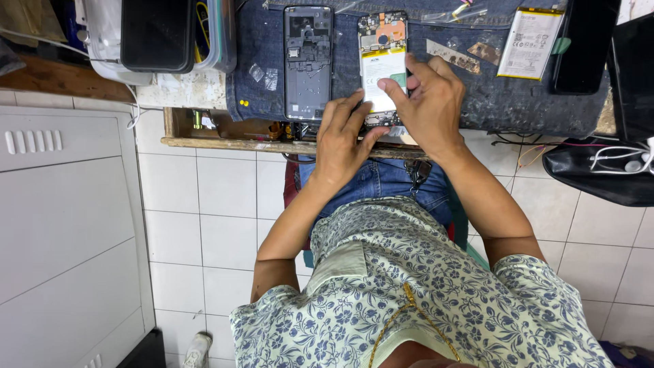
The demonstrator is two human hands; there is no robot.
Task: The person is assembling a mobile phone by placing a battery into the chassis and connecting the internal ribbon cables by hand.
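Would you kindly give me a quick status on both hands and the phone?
Left hand and right hand both pressing on opened phone. Phone flat on denim mat. Back cover lies alongside, clear.

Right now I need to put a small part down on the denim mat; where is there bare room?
Bare denim lies right of the right hand, below the loose battery. Another patch sits left of the back cover. The middle is crowded: both hands on the opened phone.
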